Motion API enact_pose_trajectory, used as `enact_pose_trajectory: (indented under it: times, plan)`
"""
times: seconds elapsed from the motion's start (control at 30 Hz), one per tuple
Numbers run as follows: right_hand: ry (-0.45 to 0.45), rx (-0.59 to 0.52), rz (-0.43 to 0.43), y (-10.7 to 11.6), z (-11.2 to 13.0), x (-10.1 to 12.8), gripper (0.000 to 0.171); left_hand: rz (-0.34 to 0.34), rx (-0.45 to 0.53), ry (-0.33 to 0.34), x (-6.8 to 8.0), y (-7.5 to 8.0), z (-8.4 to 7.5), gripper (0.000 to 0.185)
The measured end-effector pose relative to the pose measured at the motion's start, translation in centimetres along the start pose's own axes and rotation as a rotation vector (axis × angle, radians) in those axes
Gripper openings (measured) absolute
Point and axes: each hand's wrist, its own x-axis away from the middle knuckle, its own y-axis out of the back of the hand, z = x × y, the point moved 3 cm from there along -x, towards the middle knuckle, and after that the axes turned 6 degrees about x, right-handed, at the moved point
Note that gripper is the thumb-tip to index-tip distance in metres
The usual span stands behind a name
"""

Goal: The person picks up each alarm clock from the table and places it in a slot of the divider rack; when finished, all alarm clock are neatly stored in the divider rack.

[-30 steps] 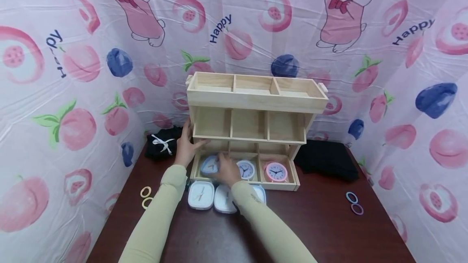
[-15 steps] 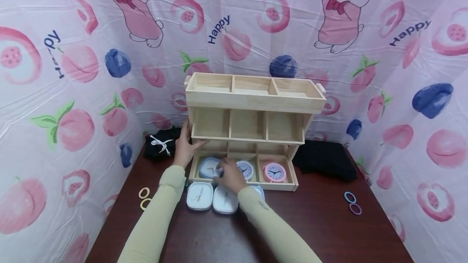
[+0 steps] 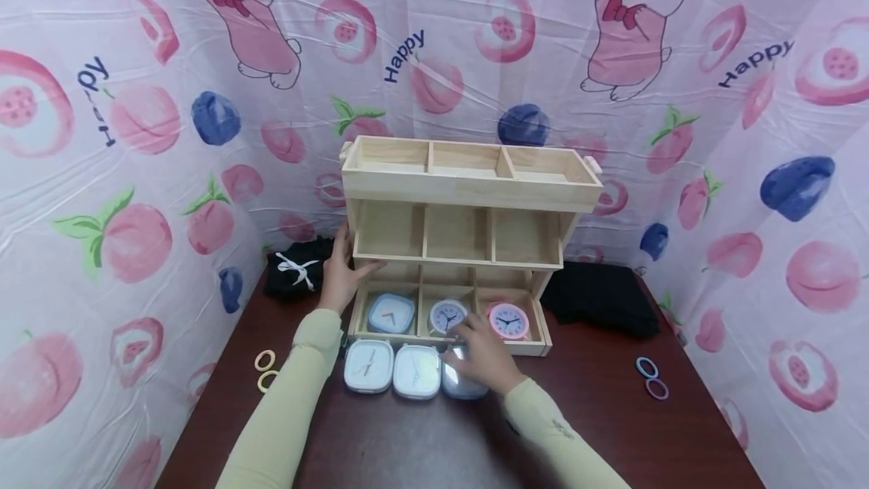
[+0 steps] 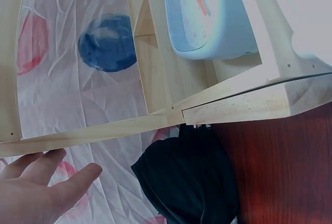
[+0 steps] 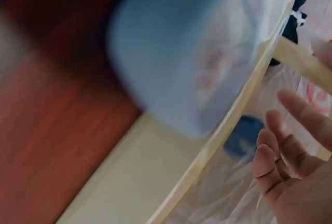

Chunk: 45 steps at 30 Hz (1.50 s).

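Left grip (image 3: 339, 275): is resting, spread, against the organizer (image 3: 468, 189).
Right grip (image 3: 486, 353): is hovering, loosely spread, near the front blue clock (image 3: 463, 385).

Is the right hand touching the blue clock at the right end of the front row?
Apart. The right wrist view shows a wooden rim and curtain between the right hand and the blue clock.
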Motion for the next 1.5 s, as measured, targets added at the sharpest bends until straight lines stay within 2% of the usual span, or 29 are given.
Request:
enact_pose_trajectory:
  times: [0.23,0.43,0.57,0.67,0.87,0.97,1.1,1.2,1.33,1.5]
  plan:
    - [0.047,0.063,0.003,0.2,-2.7,4.4,0.064,0.004,0.003,-0.006,0.1,-0.1,0.0,0.112]
    - [0.063,0.075,0.026,-0.3,-3.8,6.5,0.085,0.004,-0.007,-0.006,0.1,0.1,-0.2,0.114]
    - [0.025,0.045,0.061,-0.7,-4.1,7.1,0.095,0.006,-0.009,0.007,0.3,0.2,-0.2,0.114]
    - [-0.003,0.013,0.064,-1.1,-4.2,7.4,0.095,0.009,-0.014,0.017,0.4,0.3,0.0,0.112]
    - [-0.034,-0.021,0.012,-1.8,-3.9,7.7,0.080,0.013,0.004,0.017,0.4,0.2,0.1,0.111]
    - [-0.095,-0.064,0.036,-2.0,-3.9,8.0,0.073,0.014,0.005,0.015,0.4,0.2,0.1,0.112]
    - [-0.206,-0.163,0.104,-2.2,-4.0,8.4,0.077,0.016,0.003,0.017,0.4,0.1,0.0,0.111]
    - [-0.256,-0.213,0.127,-2.4,-4.2,8.5,0.081,0.016,0.002,0.018,0.3,0.1,0.0,0.110]
    - [-0.284,-0.239,0.132,-2.5,-4.3,8.7,0.082,0.018,-0.006,0.016,0.3,0.1,-0.1,0.110]
    - [-0.313,-0.248,0.123,-2.4,-4.4,8.9,0.101,0.023,-0.017,0.017,0.3,0.0,-0.2,0.110]
